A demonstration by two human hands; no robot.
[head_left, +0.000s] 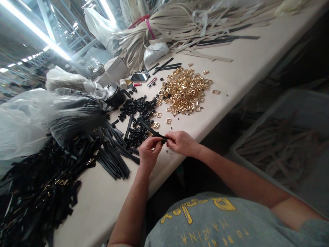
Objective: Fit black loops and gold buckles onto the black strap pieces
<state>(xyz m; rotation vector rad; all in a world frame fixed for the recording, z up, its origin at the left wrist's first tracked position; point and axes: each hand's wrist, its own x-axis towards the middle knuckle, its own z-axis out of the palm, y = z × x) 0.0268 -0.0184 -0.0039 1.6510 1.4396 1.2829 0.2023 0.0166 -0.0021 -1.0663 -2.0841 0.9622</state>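
Note:
A thin black strap (148, 127) is pinched at its near end by both hands above the table's front edge. My left hand (149, 151) is closed on that end with thumb and fingers. My right hand (181, 142) is closed on the same end from the other side, its fingertips meeting the left ones. The strap runs away up-left over a heap of small black loops (136, 109). A pile of gold buckles (183, 91) lies just beyond the hands. Loose black straps (113, 154) fan out to the left of my left hand.
A beige table (244, 65) runs diagonally. Beige straps (180, 24) are heaped at its far end, with plastic bags (38, 116) and finished black straps (38, 195) at the left. A phone (139, 77) and a black pot (114, 96) sit mid-table. A grey bin (290, 144) stands at the right.

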